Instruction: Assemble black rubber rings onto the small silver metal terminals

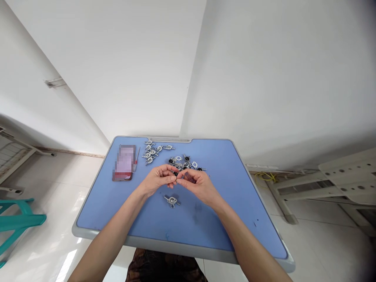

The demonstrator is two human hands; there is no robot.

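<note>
Over the middle of the blue table my left hand (160,179) is closed, its thumb and fingers pinching a small part with a black round piece (175,173). My right hand (200,186) meets it fingertip to fingertip at the same part. A small dark purplish item (189,178) shows within the curled fingers of my right hand. Just below both hands lies a single metal fitting (172,201). Behind them is a pile of metal parts with black round pieces and flat oval plates (179,158), partly hidden by my fingers.
Several metal fittings (149,151) lie at the table's back left. Left of them are a thin red-and-clear tool (136,160) and a phone (125,162). The blue table (111,207) stands against a white wall. A green stool (22,219) is at left, a metal frame (308,180) at right.
</note>
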